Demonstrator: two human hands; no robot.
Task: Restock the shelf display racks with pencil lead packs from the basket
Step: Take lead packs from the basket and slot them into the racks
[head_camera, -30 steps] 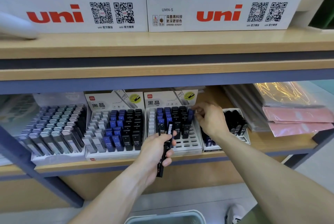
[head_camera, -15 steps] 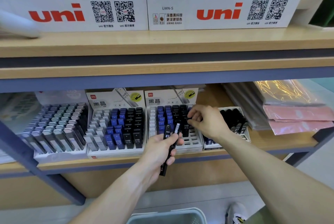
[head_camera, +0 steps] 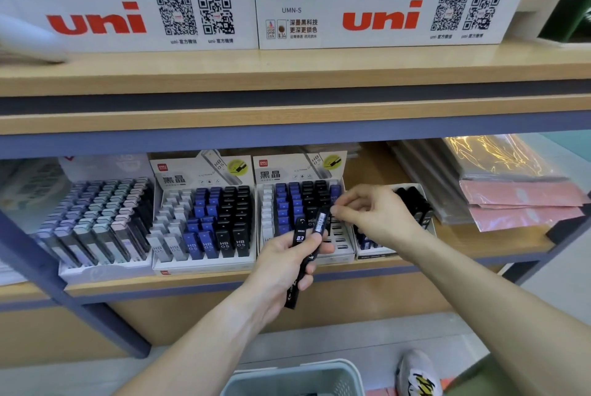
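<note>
Drawn back from the rack, right hand (head_camera: 372,216) fingers pinch one of two lead packs (head_camera: 320,223) the left hand (head_camera: 281,264) holds.

Four display racks (head_camera: 204,255) stand side by side on the lower shelf (head_camera: 192,282), folders (head_camera: 511,200) at their 3 o'clock. Two boxes (head_camera: 128,21) sit on the upper shelf (head_camera: 287,72) at 12 o'clock. The basket (head_camera: 294,376) lies on the floor at 6 o'clock.

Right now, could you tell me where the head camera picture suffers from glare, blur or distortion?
Head view: glare streaks the clear plastic sleeves at upper right; the white object at far left is smeared; the wide lens bows the shelf edge; the lead packs in the left hand stay readable; the right hand looks sharp.
</note>
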